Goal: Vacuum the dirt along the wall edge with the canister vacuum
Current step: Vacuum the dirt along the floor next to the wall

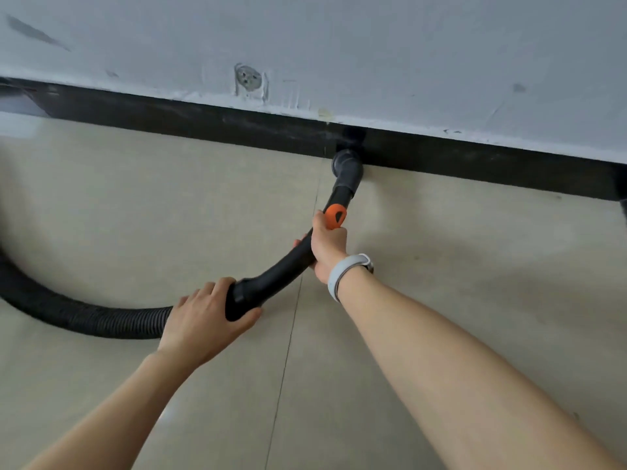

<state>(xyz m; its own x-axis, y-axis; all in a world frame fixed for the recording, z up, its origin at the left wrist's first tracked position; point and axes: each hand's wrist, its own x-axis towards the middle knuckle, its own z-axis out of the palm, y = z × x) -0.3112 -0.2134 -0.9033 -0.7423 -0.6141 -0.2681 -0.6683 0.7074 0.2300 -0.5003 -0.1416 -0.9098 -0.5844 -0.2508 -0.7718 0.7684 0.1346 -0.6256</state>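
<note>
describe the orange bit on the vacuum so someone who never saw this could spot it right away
Start at the black skirting board under the grey wall, where the vacuum's grey nozzle meets it. Follow the curved black tube back from the nozzle to the right hand. The orange slider sits just above that grip, the only bright colour on the tube.

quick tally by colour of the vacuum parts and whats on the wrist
Black: 2, ribbed hose and curved handle tube
Grey: 1, nozzle end
Orange: 1, slider
White: 1, wristband
Total: 5
</note>
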